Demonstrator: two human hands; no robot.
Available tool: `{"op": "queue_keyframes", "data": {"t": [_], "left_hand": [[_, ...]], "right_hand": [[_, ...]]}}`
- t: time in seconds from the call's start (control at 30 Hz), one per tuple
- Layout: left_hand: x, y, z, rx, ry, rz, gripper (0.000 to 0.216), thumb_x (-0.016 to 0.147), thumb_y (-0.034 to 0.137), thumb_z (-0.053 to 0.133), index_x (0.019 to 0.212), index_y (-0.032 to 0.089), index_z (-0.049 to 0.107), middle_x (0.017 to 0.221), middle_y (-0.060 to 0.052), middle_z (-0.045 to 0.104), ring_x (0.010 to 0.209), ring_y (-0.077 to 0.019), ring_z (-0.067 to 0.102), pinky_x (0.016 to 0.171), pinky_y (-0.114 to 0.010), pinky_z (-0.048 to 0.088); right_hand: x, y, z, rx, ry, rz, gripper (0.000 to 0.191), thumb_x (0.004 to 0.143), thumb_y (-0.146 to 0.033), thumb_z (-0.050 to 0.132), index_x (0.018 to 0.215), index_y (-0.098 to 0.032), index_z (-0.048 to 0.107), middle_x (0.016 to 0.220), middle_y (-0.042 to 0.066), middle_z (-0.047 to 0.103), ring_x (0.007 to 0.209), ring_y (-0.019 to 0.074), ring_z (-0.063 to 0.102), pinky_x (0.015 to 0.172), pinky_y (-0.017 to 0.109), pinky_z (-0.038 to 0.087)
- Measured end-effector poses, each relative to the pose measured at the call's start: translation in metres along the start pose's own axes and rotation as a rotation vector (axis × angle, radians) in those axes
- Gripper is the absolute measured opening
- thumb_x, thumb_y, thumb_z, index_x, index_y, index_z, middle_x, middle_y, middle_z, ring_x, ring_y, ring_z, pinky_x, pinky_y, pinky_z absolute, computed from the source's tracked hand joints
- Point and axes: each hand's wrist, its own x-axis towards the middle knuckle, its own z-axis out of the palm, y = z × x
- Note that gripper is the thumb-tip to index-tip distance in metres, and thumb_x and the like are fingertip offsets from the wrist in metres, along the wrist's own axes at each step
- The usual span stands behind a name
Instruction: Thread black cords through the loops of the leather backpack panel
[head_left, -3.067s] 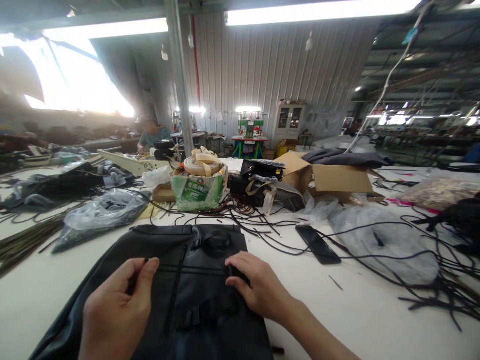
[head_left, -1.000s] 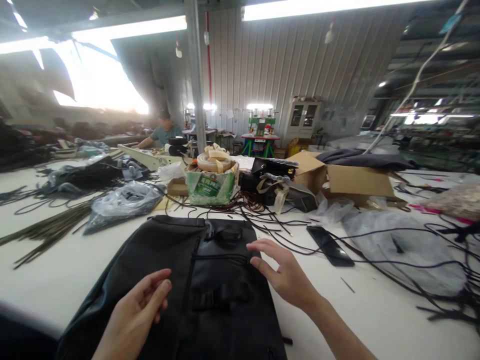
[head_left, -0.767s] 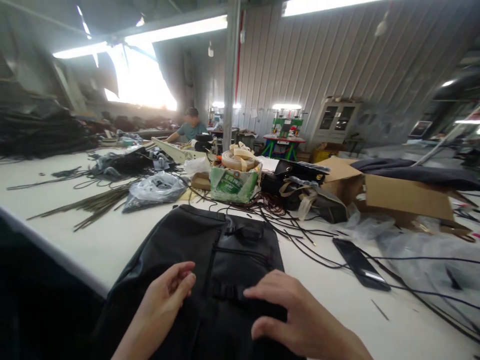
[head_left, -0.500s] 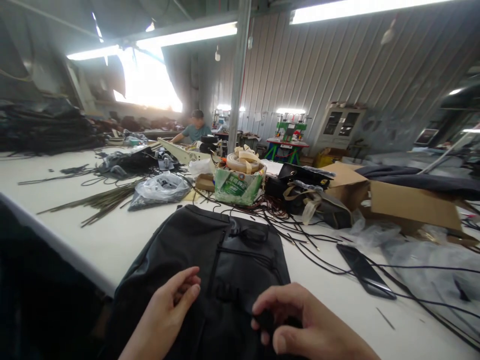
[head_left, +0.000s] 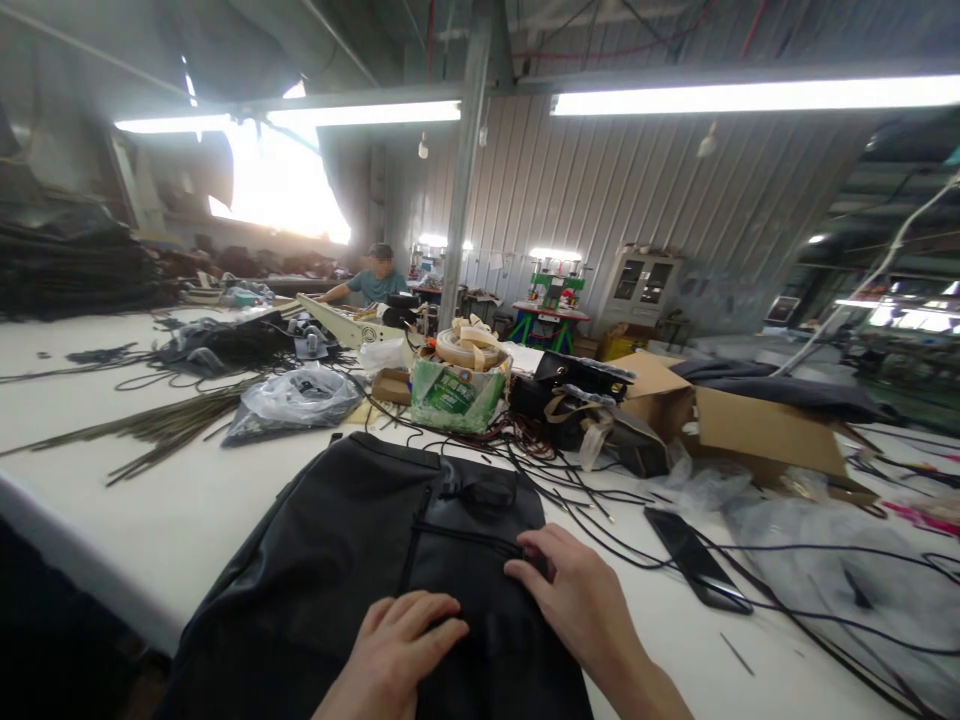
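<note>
A black backpack lies flat on the white table right in front of me, its zipper and straps facing up. My left hand rests palm down on the lower middle of the bag, fingers stretched flat. My right hand lies on the bag's right side, fingertips touching a black cord near the front pocket; its fingers are extended and hold nothing I can see.
Loose black cords and a dark phone lie to the right. Behind the bag stand a green carton of webbing, cardboard boxes and plastic bags. A person works at the far table.
Both hands left the bag's cord and zipper, lifted, then came down again; my left hand now lies flat on the bag and my right has reached forward to the cord. The view tilted up.
</note>
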Motion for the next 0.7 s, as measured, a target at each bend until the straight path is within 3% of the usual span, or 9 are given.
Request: {"op": "queue_keyframes", "data": {"t": [0.1, 0.23, 0.43, 0.57, 0.7], "left_hand": [[0.001, -0.004, -0.001, -0.023, 0.002, 0.018, 0.065, 0.082, 0.005, 0.051, 0.139, 0.03, 0.071, 0.145, -0.006, 0.076, 0.133, -0.0267, 0.071, 0.107, -0.037, 0.052], [0.0, -0.011, 0.011, -0.101, 0.095, -0.003, 0.054, 0.098, 0.005, 0.041, 0.136, 0.029, 0.072, 0.14, -0.009, 0.077, 0.133, -0.0251, 0.07, 0.106, -0.036, 0.054], [0.017, -0.004, 0.01, -0.275, 0.092, -0.191, 0.026, 0.111, 0.041, 0.057, 0.118, 0.032, 0.081, 0.118, -0.007, 0.081, 0.111, -0.0269, 0.075, 0.097, -0.035, 0.059], [0.031, -0.01, 0.01, -0.37, 0.065, -0.325, 0.036, 0.107, 0.055, 0.059, 0.112, 0.031, 0.085, 0.112, -0.008, 0.084, 0.107, -0.0294, 0.078, 0.095, -0.035, 0.063], [0.046, -0.026, 0.012, -0.447, -0.009, -0.49, 0.052, 0.099, 0.069, 0.063, 0.117, 0.028, 0.088, 0.121, -0.011, 0.085, 0.12, -0.0382, 0.078, 0.109, -0.045, 0.064]], "right_hand": [[-0.001, -0.003, -0.002, 0.029, -0.01, 0.029, 0.018, 0.093, -0.036, 0.087, 0.108, -0.031, 0.079, 0.107, 0.001, 0.075, 0.089, 0.0251, 0.071, 0.08, 0.039, 0.051], [-0.001, -0.003, -0.002, 0.057, -0.062, -0.025, 0.014, 0.097, -0.034, 0.083, 0.11, -0.03, 0.078, 0.113, 0.001, 0.072, 0.092, 0.0232, 0.07, 0.084, 0.039, 0.052], [0.002, -0.011, -0.001, -0.035, -0.063, -0.122, 0.007, 0.102, -0.028, 0.079, 0.095, -0.025, 0.078, 0.109, 0.004, 0.069, 0.104, 0.0254, 0.068, 0.085, 0.038, 0.051], [0.004, -0.01, 0.0, -0.047, -0.068, -0.22, 0.011, 0.101, -0.03, 0.08, 0.094, -0.023, 0.078, 0.11, 0.004, 0.07, 0.106, 0.0258, 0.065, 0.089, 0.039, 0.053], [0.005, -0.004, 0.008, -0.008, -0.087, -0.369, 0.011, 0.1, -0.033, 0.082, 0.102, -0.023, 0.076, 0.114, 0.004, 0.073, 0.106, 0.0244, 0.066, 0.088, 0.036, 0.054]]}}
